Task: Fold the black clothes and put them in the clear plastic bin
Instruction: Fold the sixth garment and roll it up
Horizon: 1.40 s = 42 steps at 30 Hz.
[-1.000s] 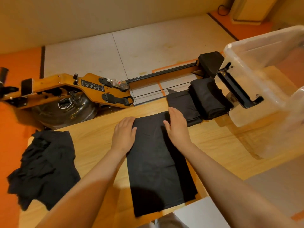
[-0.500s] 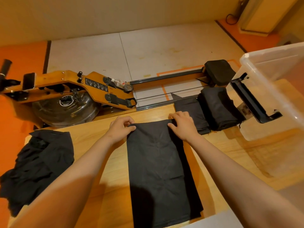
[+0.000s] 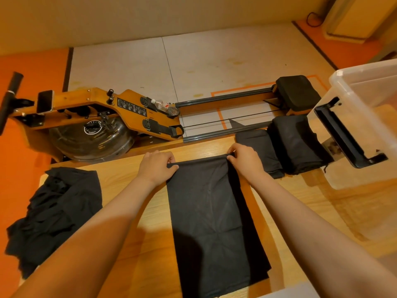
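Note:
A black garment (image 3: 212, 222), folded into a long narrow strip, lies on the wooden table (image 3: 133, 177) in front of me. My left hand (image 3: 156, 166) pinches its far left corner and my right hand (image 3: 245, 160) pinches its far right corner, the far edge slightly raised. Two folded black clothes (image 3: 296, 145) lie side by side at the table's far right. Beside them, at the right edge, stands the clear plastic bin (image 3: 365, 100) with a black latch handle (image 3: 343, 134). A crumpled pile of black clothes (image 3: 55, 214) covers the table's left end.
A wooden rowing machine (image 3: 103, 117) with a water tank and a black seat (image 3: 298, 91) sits on the floor just beyond the table's far edge. A plastic bottle (image 3: 165, 106) lies on it. The floor is orange and white.
Both hands went from lying flat on the garment's far end to curling round and pinching its far corners. The far edge has lifted a little.

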{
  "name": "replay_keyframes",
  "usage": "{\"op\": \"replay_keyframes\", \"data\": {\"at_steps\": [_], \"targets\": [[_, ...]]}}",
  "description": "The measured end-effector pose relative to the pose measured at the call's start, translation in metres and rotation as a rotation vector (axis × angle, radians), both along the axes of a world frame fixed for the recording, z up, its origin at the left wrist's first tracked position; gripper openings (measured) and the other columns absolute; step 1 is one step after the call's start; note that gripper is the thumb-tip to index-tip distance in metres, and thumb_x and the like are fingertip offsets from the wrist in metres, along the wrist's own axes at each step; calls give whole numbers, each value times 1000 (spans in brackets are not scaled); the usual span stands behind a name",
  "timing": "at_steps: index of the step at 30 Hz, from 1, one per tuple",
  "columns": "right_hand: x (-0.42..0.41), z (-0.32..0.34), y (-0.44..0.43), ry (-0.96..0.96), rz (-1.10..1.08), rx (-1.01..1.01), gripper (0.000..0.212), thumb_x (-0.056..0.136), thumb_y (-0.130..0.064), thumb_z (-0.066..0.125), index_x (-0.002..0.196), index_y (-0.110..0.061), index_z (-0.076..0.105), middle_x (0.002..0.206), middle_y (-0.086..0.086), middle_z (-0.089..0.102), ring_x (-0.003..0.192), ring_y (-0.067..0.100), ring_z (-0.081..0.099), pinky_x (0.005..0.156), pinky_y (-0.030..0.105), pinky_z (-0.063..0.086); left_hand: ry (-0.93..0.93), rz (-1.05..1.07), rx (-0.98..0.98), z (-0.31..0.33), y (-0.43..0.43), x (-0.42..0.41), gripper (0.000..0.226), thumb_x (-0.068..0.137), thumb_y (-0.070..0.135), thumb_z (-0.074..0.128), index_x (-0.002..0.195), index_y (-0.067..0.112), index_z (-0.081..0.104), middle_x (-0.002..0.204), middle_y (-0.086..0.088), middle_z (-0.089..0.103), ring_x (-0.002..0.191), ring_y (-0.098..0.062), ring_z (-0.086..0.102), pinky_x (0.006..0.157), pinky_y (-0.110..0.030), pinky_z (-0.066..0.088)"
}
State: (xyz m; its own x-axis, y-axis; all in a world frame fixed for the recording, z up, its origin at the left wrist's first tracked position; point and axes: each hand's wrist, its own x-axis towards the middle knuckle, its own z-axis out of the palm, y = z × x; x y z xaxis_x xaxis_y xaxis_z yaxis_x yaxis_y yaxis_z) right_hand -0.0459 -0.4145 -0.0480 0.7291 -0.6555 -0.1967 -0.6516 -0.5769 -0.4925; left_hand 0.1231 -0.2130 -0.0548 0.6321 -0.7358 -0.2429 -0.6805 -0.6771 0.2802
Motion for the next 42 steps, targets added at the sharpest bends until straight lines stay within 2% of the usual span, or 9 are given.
{"op": "replay_keyframes", "data": {"at_steps": [5,10,14,17,22,28,34,39,42], "targets": [[7,-7,2,51,7,-61,17,96,-19,57,112,-15,60,111,7,64,98,26,61,77,38,51,-2,36,-39,0,-3,-5,16,90,39,62,89,23,57,97,3,63,97,-21,57,85,-36,43],[-6,-7,9,-119,-67,89,36,93,-19,60,128,-15,51,110,5,60,99,22,61,81,35,51,-133,68,-137,-3,5,-35,46,92,38,60,131,15,51,128,-4,54,121,-23,46,99,-37,38],[-23,-2,16,-163,-107,210,48,93,-18,62,137,-17,43,101,2,61,95,17,60,87,32,51,-113,-121,-190,-6,3,-88,59,97,36,52,148,13,34,155,-8,30,145,-25,23,118,-39,15],[-31,2,18,-146,-102,233,53,92,-18,63,140,-19,40,98,2,63,94,16,61,87,31,51,-76,-262,-94,-14,-7,-115,65,101,41,40,155,17,12,163,-3,6,150,-20,0,119,-34,-6],[-32,7,16,-62,-110,324,57,91,-19,64,142,-18,36,101,3,61,99,19,61,88,31,48,-66,-349,-11,-28,-10,-120,66,100,48,25,155,19,4,164,1,-2,148,-13,-12,118,-32,-12],[-43,12,27,146,-89,299,51,89,-25,66,131,-12,41,120,11,60,107,26,60,91,39,51,-33,-366,-17,-32,-9,-117,80,85,59,-1,155,21,4,163,4,-3,147,-9,-14,116,-30,-16],[-100,10,58,270,-113,305,35,85,-32,69,107,-15,47,104,5,62,95,22,60,85,43,53,58,-321,-13,-24,-13,-116,63,103,45,29,155,20,5,163,2,-2,148,-12,-12,115,-29,-15],[-148,9,86,260,-178,404,29,82,-32,72,90,-20,47,90,1,60,85,20,60,79,39,52,49,-309,52,-21,-16,-122,65,103,46,27,155,19,1,163,1,-8,148,-15,-15,117,-35,-11],[-165,10,98,287,-190,431,27,81,-30,73,91,-19,50,88,-1,59,84,20,59,75,37,51,55,-299,78,-20,-18,-123,65,103,45,29,155,19,-1,163,1,-10,148,-16,-15,119,-37,-9]]}}
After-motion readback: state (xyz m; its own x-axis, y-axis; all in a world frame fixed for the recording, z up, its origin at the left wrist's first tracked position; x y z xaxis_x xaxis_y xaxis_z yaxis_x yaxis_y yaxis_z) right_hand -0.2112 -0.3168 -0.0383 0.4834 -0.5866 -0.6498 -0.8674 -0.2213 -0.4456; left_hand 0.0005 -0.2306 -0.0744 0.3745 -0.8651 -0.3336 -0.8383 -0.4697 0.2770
